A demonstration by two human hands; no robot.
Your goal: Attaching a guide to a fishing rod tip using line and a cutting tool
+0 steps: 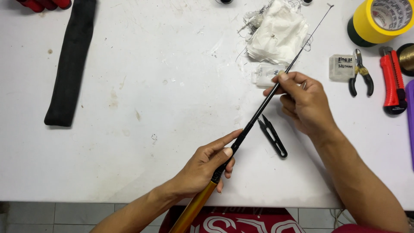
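Note:
A thin black telescopic rod (258,113) with a gold lower section (194,209) runs diagonally from the bottom centre up to a fine tip at the top right. My left hand (202,166) grips it where black meets gold, index finger stretched along the shaft. Higher up, my right hand (302,101) pinches the slim section between thumb and fingers. Small black thread snips (272,134) lie on the white table (151,86) just beneath the rod, between my hands.
Crumpled white cloth (278,32) and a small clear box (265,75) lie behind my right hand. At right are another clear box (341,67), small pliers (361,73), a red utility knife (392,82) and yellow tape (381,19). A black fabric sleeve (71,64) lies left.

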